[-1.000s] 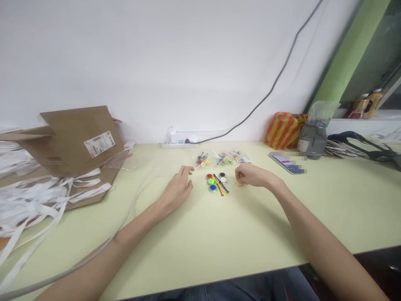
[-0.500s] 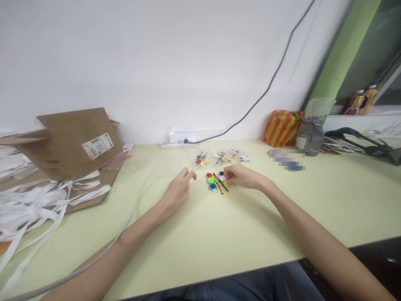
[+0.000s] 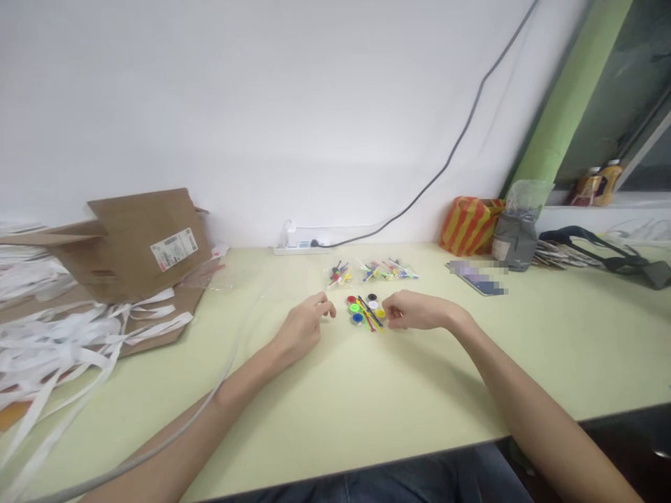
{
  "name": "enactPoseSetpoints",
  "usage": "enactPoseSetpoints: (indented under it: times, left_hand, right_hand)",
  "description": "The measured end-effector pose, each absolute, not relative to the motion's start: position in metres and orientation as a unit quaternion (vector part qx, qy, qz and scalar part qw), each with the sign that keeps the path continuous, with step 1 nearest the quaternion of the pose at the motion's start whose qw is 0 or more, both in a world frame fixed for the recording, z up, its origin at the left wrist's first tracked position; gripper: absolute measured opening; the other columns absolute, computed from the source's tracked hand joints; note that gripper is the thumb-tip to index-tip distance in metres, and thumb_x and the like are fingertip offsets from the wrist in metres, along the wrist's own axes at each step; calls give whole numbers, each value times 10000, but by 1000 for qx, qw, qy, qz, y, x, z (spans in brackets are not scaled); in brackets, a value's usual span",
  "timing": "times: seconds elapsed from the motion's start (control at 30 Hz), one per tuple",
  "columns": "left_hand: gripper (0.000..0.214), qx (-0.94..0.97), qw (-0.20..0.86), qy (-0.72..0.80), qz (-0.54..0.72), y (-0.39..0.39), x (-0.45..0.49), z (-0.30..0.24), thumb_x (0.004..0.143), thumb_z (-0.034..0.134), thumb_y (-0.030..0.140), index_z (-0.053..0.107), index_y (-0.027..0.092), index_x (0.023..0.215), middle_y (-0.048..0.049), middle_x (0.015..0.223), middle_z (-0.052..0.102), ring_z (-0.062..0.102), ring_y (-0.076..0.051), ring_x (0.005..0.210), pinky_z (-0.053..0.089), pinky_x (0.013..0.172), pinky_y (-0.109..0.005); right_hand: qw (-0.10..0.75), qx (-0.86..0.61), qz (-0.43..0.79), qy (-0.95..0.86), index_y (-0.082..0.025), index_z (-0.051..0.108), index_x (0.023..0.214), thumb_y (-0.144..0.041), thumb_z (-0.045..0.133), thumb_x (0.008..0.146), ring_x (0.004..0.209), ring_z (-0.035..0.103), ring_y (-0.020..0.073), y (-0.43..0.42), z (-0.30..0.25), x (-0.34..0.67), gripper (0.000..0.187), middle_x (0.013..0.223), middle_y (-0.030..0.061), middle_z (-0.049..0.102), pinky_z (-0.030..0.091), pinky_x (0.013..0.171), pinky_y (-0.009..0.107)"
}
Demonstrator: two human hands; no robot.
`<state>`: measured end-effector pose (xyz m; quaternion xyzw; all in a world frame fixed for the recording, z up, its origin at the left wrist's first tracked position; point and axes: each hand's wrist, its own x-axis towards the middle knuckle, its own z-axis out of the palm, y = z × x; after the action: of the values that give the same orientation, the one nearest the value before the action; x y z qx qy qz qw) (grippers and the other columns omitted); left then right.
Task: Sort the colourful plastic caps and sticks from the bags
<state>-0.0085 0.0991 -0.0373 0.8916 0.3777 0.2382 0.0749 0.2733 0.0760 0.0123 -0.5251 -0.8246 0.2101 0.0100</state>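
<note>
Pale green tabletop (image 3: 335, 412) under both hands. We note its near edge running well behind the fingers, below the forearms, and its far edge meeting the white wall beyond the fingertips. Bare surface stretches on the wrist side of the fingers; a wide strip also lies outward of the right hand (image 3: 412, 309).

Left hand (image 3: 307, 323): fingers loosely bent, slightly apart, holding nothing. Right hand: fingers curled, tips just beside a yellow round plastic disc (image 3: 380, 314); we cannot tell whether they touch it or how far they part.

Between the two sets of fingertips we count five more round discs: red (image 3: 351, 300), bright green (image 3: 355, 308) and blue (image 3: 357, 318) nearer the left fingers, black (image 3: 372, 297) and white (image 3: 373, 305) nearer the right. Thin multicoloured plastic sticks (image 3: 370, 315) lie slantwise amid them.

Beyond the fingertips, clear plastic bags of coloured pieces (image 3: 391, 270) limit forward reach; a white power strip (image 3: 293, 249) sits farther off by the wall. A grey cable (image 3: 231, 360) crosses over the left forearm. Outward of the left fingers: brown cardboard box (image 3: 131, 244), tangled white ribbons (image 3: 78, 349). Outward of the right: flat phone (image 3: 479, 282), then red-and-yellow striped bag (image 3: 466, 227).
</note>
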Motion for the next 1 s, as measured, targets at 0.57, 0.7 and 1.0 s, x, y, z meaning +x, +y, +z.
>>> enactPoseSetpoints:
  times: [0.57,0.7,1.0]
  left_hand:
    - [427,789,-29,578,207,158,-57,-54,957,345,221,454,113,1356,-195,1372,476,455,-303,1325,356,1112,-461]
    - [437,792,-39,591,150,154,-58,-61,996,333,383,501,125,1306,-223,1401,494,421,-344,1375,340,1115,-504]
    - [479,794,-41,596,112,161,-61,-55,991,298,302,509,168,1399,-202,1468,472,435,-325,1388,374,1104,-480]
  right_hand:
    - [9,-568,121,-814,-185,470,653,-285,540,843,531,370,115,70,9,256,226,659,18,524,218,518,273]
    - [137,-573,78,-804,-197,445,679,-285,456,923,582,431,133,72,16,260,260,664,17,550,248,544,266]
    - [305,-600,-10,-739,-214,475,766,-251,454,939,668,534,150,86,2,258,178,770,7,635,291,590,259]
